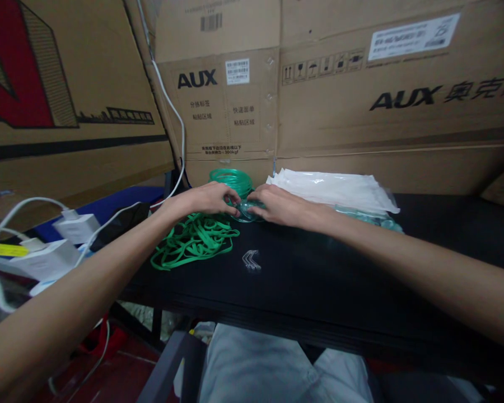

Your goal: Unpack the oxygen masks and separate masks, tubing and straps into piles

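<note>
My left hand (213, 198) and my right hand (280, 206) meet near the back of the black table. Between their bent fingers is a clear, greenish plastic piece (247, 212), partly covered, so its full shape is hidden. The fingertips of both hands are closed on its edges. Right behind them stands a coil of green plastic tubing (230, 178). A loose heap of flat green elastic straps (195, 242) lies beneath and in front of my left hand. Several small bent metal strips (251, 261) rest on the tabletop nearer to me.
White items in clear plastic bags (331, 189) lie behind my right forearm, with greenish clear plastic pieces (372, 217) beside them. Large cardboard boxes (331, 129) wall off the back. White chargers (50, 257) and cables crowd the left. The black table (311, 285) ends before my lap.
</note>
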Demonstrator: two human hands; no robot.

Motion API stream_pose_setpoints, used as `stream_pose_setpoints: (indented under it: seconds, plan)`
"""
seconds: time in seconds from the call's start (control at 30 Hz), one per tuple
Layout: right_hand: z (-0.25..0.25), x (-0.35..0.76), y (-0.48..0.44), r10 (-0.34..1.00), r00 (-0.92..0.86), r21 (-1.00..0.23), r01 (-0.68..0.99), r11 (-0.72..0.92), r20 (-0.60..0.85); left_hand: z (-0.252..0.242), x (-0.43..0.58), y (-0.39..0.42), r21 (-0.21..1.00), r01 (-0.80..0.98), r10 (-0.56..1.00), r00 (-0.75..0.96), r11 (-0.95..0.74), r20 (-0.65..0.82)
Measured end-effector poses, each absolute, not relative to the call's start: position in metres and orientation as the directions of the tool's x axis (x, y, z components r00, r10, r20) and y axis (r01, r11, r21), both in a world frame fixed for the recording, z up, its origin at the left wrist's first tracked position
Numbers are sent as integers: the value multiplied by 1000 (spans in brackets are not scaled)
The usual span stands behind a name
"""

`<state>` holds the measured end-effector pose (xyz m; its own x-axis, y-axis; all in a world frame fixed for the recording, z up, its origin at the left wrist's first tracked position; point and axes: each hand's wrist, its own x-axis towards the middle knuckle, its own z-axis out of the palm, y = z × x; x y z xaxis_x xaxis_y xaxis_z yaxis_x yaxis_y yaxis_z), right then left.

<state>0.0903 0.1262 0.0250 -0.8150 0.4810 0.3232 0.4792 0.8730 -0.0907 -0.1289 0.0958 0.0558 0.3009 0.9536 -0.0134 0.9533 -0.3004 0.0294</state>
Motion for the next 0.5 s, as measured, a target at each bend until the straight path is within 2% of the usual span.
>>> stream_pose_setpoints:
  seconds: [0.17, 0.33, 0.5]
  plan:
    - [23, 88, 129, 499, -795, -139, 483, 865, 345, 61, -135, 97, 22, 947, 946, 321, -322, 38]
    - [19, 84, 135, 533, -775, -178, 503, 846, 340, 55, -139, 98, 105, 941, 945, 325, -322, -14]
    - [14, 78, 141, 569, -750, -227, 522, 822, 336, 46, -141, 105, 134, 929, 937, 350, -345, -17]
